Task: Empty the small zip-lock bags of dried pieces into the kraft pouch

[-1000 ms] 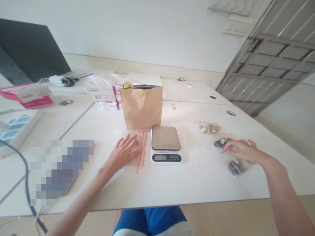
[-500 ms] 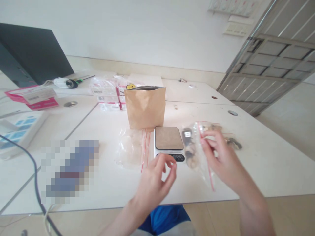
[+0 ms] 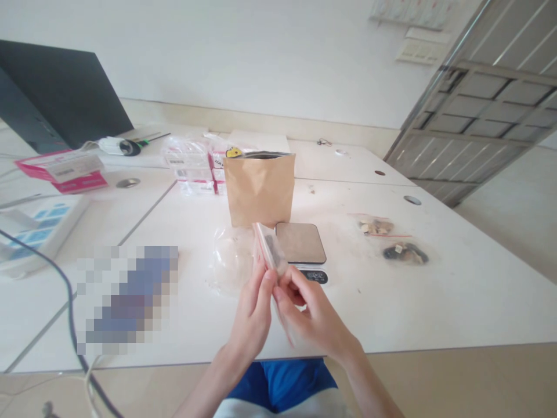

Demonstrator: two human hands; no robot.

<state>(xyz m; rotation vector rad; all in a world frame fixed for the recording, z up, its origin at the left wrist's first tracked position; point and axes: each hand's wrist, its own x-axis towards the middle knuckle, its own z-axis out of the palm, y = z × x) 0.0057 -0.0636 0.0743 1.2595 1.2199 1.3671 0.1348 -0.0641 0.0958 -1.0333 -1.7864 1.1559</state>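
Fingertips of my left hand [image 3: 252, 313] and right hand [image 3: 311, 316] pinch the small zip bag [image 3: 270, 251] from both sides, low centre of frame. Its long axis rises up and away from my grip, top edge tilted toward the scale [image 3: 301, 248] on the counter [image 3: 435, 290].

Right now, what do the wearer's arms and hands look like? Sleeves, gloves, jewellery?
Both arms are bare from the wrist to where they leave the frame: no sleeves show. The left hand and right hand are ungloved, with no rings, watch or wristband visible. Fingers are slim, nails short and unpainted as far as the picture shows. No markings or cables on either arm. Blue shorts show below the table edge.
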